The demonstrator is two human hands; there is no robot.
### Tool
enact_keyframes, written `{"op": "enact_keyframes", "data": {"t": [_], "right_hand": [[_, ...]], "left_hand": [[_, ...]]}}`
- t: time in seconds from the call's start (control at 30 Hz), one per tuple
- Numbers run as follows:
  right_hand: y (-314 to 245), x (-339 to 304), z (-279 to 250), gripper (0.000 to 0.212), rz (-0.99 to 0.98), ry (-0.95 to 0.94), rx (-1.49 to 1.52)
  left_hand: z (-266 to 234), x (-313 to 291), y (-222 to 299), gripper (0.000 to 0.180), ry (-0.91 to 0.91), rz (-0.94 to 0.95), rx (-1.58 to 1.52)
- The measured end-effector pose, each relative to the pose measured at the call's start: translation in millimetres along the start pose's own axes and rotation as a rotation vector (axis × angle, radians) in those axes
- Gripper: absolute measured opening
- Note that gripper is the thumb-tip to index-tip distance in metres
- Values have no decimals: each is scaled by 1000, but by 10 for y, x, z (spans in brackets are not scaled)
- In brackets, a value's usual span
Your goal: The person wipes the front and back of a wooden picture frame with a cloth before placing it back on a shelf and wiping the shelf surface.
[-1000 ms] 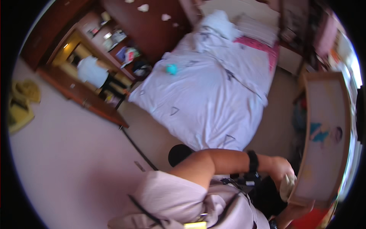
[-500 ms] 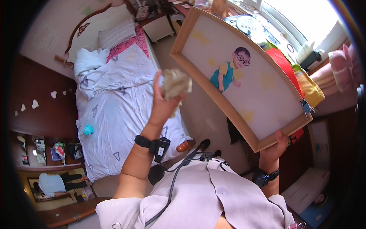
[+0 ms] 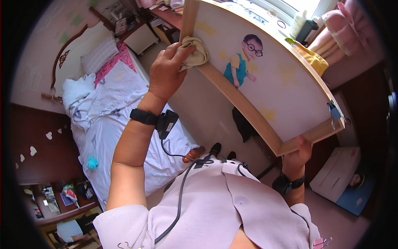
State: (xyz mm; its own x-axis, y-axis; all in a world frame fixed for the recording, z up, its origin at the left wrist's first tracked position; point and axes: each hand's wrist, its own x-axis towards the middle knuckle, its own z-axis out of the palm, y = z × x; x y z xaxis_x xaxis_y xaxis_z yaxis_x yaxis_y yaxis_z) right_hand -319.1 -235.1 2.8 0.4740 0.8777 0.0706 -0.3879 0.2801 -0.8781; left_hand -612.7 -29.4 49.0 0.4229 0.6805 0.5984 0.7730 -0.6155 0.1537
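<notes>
A large wooden picture frame (image 3: 242,106) is held up at a tilt in front of me. Its pale panel has yellow stars and a printed figure in teal overalls (image 3: 235,68). My right hand (image 3: 297,152) grips the frame's near corner, thumb on the front edge. My left hand (image 3: 168,68) is closed on a crumpled beige cloth (image 3: 194,53), which lies against the frame's left rail near the far left corner. A dark clip (image 3: 334,111) sits on the frame's right end. The fingertips under the cloth are partly hidden.
To the left stands a bed (image 3: 120,137) with rumpled white sheets and a small teal toy (image 3: 92,163). A cluttered windowsill is behind the frame, with a yellow bag (image 3: 313,58) beside it. At lower right is a white box (image 3: 336,170). A cable hangs from my left wrist.
My left hand has moved up and forward, bringing the cloth from above the bed onto the frame's left rail. The right hand keeps its grip; the view has turned somewhat.
</notes>
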Motion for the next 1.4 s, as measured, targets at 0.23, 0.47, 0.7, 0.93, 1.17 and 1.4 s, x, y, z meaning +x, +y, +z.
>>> {"op": "enact_keyframes", "data": {"t": [0.23,0.47,0.7,0.93,1.17,1.4], "right_hand": [[39,39,-145,55,-95,7,-36],[-95,133,192,49,-158,34,17],[-152,208,172,40,-120,-6,118],[-224,210,122,45,-158,62,65],[-212,177,236,40,-244,98,-42],[-243,122,320,37,-251,88,15]], "left_hand": [[211,2,665,47,-106,153,-272],[154,-122,1571,48,-267,402,-438],[29,29,1751,43,-482,465,-849],[-133,176,1189,36,-370,-72,-1518],[-45,129,1689,48,-383,400,-650],[-5,-5,1940,38,-375,582,-436]]}}
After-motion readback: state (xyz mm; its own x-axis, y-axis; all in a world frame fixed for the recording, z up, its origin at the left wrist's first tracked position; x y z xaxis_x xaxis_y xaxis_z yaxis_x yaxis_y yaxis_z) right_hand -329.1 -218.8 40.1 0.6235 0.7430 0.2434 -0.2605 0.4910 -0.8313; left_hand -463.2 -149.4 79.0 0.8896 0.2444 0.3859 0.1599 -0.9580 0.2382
